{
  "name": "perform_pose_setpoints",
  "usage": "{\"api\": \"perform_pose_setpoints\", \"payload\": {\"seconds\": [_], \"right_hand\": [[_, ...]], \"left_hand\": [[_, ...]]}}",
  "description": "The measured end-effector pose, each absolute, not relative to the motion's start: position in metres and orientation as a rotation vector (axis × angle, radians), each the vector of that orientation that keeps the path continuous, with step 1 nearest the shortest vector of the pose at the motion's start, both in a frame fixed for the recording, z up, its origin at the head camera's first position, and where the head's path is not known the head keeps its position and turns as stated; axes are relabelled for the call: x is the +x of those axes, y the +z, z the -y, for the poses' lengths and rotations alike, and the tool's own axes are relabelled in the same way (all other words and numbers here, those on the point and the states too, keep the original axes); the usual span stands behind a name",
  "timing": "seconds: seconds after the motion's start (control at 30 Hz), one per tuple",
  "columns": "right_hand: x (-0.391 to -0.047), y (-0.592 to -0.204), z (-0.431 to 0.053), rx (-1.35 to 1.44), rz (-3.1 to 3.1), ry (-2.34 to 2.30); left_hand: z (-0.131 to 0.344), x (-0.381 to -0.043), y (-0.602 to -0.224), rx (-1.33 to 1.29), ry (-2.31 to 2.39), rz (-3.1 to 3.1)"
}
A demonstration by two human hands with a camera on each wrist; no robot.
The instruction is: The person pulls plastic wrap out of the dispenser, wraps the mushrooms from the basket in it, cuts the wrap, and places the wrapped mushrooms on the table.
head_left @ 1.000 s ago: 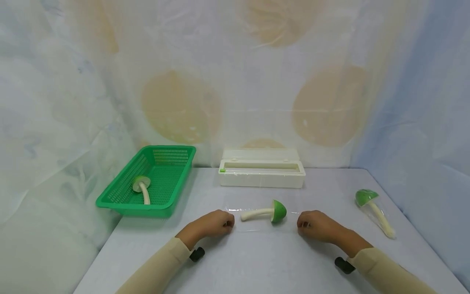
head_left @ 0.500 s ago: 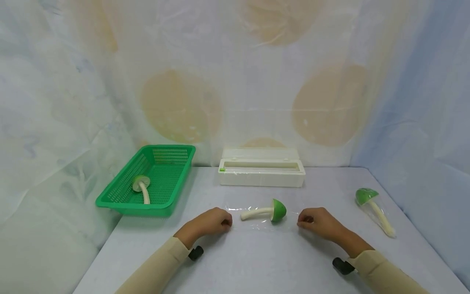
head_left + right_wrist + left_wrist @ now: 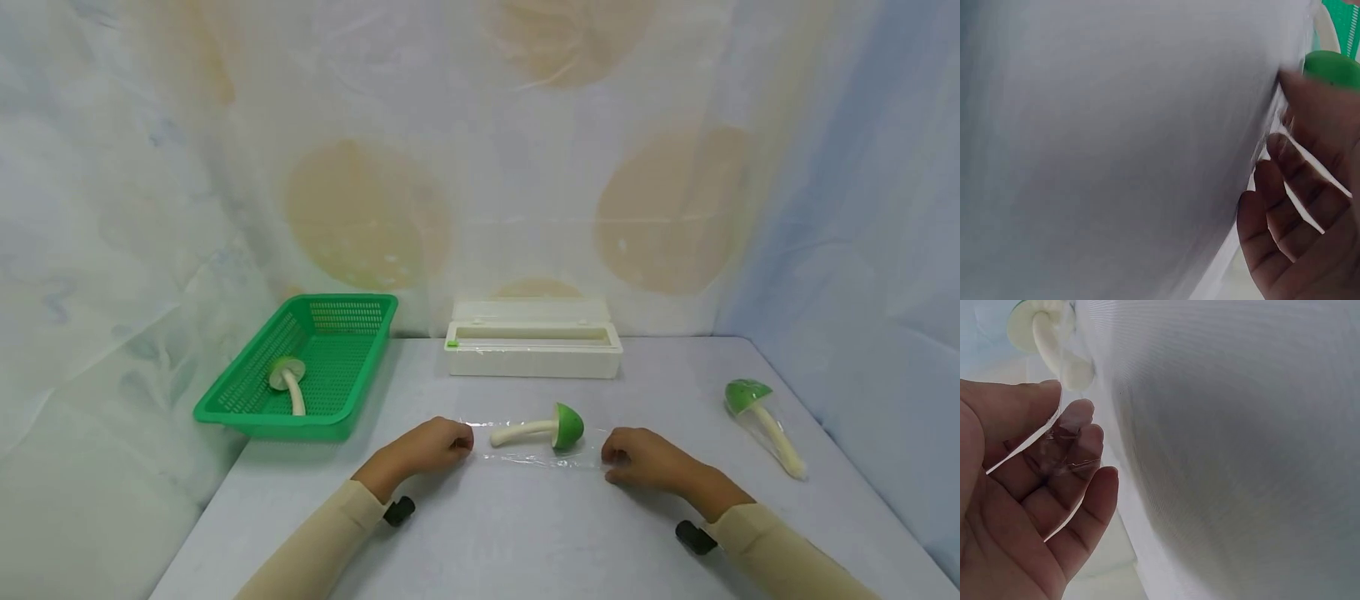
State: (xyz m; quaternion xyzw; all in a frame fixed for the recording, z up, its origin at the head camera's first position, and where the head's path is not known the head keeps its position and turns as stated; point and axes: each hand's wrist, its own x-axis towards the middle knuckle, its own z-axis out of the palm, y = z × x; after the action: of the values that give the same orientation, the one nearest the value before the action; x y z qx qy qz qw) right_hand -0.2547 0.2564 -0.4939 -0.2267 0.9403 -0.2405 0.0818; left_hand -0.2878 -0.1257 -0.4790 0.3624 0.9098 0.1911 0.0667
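A toy mushroom (image 3: 568,427) with a green cap and a pale stem lies sideways on a clear sheet of cling film (image 3: 517,458), stem to the left. My left hand (image 3: 431,446) pinches the film's left edge; in the left wrist view the film (image 3: 1060,434) passes by the thumb tip and across the fingers. At the right edge of the film is my right hand (image 3: 645,460), its thumb parted from bent fingers. The right wrist view has the thumb (image 3: 1322,103) blurred, with film along the fingertips and the green cap (image 3: 1334,67) beyond.
A white cling film box (image 3: 534,360) with its lid up stands at the back. At left is a green basket (image 3: 347,408) holding another mushroom (image 3: 288,377). A film-wrapped mushroom (image 3: 765,421) lies at far right on the white-covered table (image 3: 540,533).
The film's near edge has shifted back toward the mushroom. My right thumb has moved away from the fingers, and my left hand has shifted slightly back. The mushroom stays in place.
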Motion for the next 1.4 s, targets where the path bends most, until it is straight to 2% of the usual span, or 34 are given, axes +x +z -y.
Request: {"api": "perform_pose_setpoints", "payload": {"seconds": [0.13,0.4,0.73,1.17,1.4], "right_hand": [[-0.255,-0.493,-0.257,-0.756,-2.823,-0.689],[-0.255,-0.489,-0.263,-0.648,-2.841,-0.849],[-0.261,-0.485,-0.260,-0.675,-2.934,-1.010],[-0.271,-0.489,-0.263,-0.374,-2.745,-1.319],[-0.268,-0.491,-0.272,-0.460,-2.658,-1.444]], "left_hand": [[0.127,-0.289,-0.480,1.109,0.564,-2.754],[0.131,-0.288,-0.476,1.061,0.575,-2.749],[0.133,-0.295,-0.474,1.020,0.637,-2.760],[0.136,-0.302,-0.474,0.909,0.796,-2.734],[0.138,-0.301,-0.472,0.919,0.849,-2.705]]}}
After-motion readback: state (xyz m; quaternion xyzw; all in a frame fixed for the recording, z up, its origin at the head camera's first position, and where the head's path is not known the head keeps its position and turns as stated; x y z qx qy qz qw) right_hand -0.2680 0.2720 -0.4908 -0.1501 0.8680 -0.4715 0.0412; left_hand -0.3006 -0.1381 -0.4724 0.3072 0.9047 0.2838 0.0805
